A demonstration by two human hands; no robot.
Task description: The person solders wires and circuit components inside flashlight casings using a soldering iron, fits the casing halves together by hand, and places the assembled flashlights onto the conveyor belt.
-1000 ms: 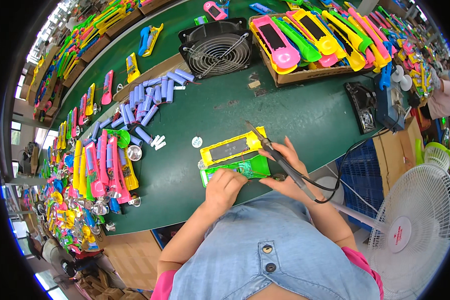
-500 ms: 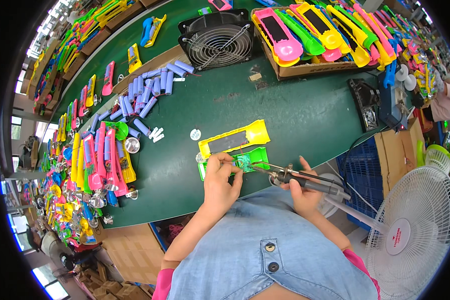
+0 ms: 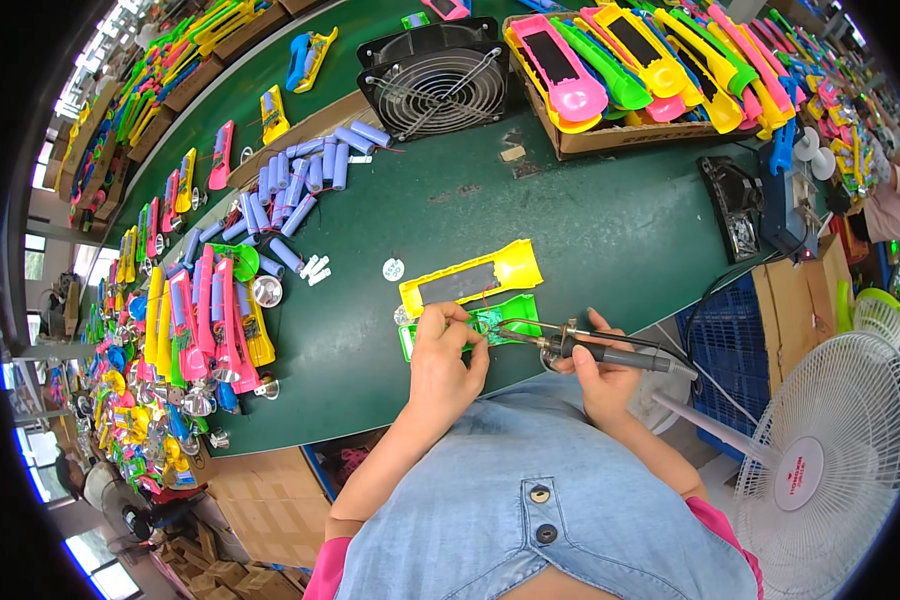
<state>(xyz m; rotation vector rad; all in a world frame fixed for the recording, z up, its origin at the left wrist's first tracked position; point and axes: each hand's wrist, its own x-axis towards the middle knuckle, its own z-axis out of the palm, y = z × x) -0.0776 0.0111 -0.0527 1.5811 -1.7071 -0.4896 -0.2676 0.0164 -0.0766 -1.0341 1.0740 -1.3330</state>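
Observation:
A green plastic casing [image 3: 523,309] with a small green circuit board [image 3: 486,320] in it lies near the table's front edge. Over the casing's left part is my left hand [image 3: 444,368], thumb and fingers pinched together; what they grip is hidden. My right hand [image 3: 607,384] is closed around a soldering iron [image 3: 620,357] with a thin metal feed tube along it. The iron's tip reaches the board area, though exact contact is too small to tell. Just beyond lies a yellow casing half [image 3: 518,265] with a dark strip, a thin red wire between the two.
Purple battery cells [image 3: 288,195] are heaped at the left, near colourful casings [image 3: 206,315]. A black fan [image 3: 435,85] stands at the back, beside a carton [image 3: 610,142] of casings. A soldering station [image 3: 788,205] stands right, above a white fan [image 3: 825,440].
The iron and my right hand have shifted very slightly, with the tip still over the board. My left hand keeps its pinch on the casing's left part.

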